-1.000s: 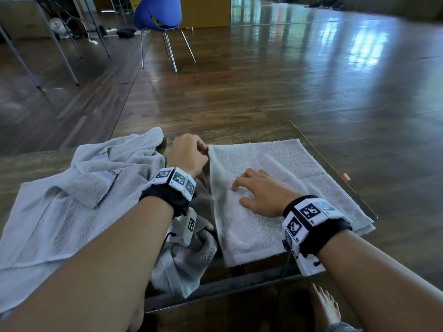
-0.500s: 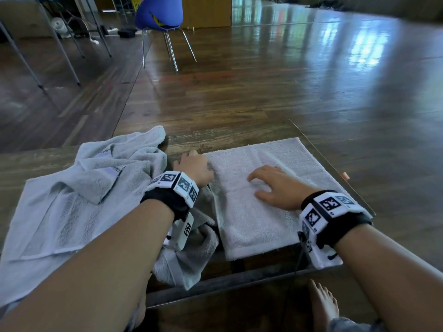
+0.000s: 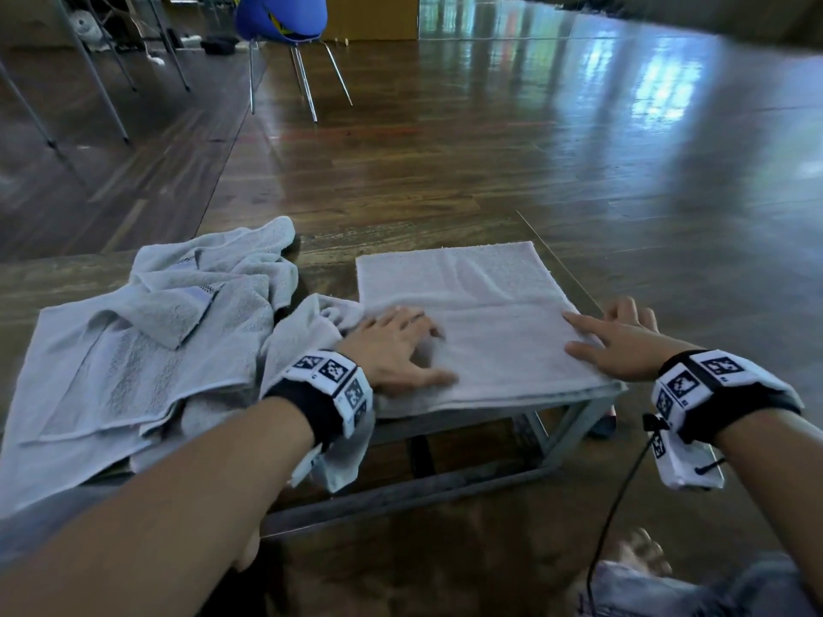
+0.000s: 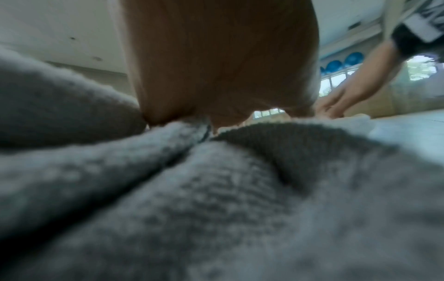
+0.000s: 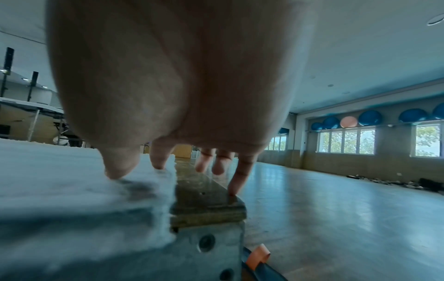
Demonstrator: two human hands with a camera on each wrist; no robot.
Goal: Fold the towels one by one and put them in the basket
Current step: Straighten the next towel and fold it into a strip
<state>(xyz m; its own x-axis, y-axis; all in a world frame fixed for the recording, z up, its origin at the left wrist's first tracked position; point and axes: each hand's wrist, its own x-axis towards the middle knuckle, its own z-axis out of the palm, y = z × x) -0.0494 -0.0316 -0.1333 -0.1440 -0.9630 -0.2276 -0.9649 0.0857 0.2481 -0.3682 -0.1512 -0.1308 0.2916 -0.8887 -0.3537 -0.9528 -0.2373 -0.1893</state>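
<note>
- One pale grey terry towel, folded into a flat rectangle (image 3: 472, 322), lay on the right end of the low wooden table with a grey metal frame (image 3: 574, 411), its near edge at the table's front edge.
- Left hand (image 3: 394, 349) rested flat on that towel's left part, fingers spread and fairly straight, gripping nothing; wrist view too blurred to add more.
- Right hand (image 3: 617, 345) sat at the towel's right edge, fingers extended; thumb and index touched cloth, the little fingertip (image 5: 231, 192) touched bare table beside it. Held nothing.
- Judgement: this towel looked folded at least once, being smoothed; another fold probably still due.
- A heap of crumpled light blue-grey towels (image 3: 147, 336) lay on the table's left side, just beside the left wrist, unfolded. Count unclear, looked like more than one.
- Basket not in any view, so nothing could be confirmed as placed in it.
- Judgement: early stage; finishing the fold, basketing and the whole heap remained.
- Blue plastic chair with metal legs (image 3: 280, 20) stood far back on the wooden floor.
</note>
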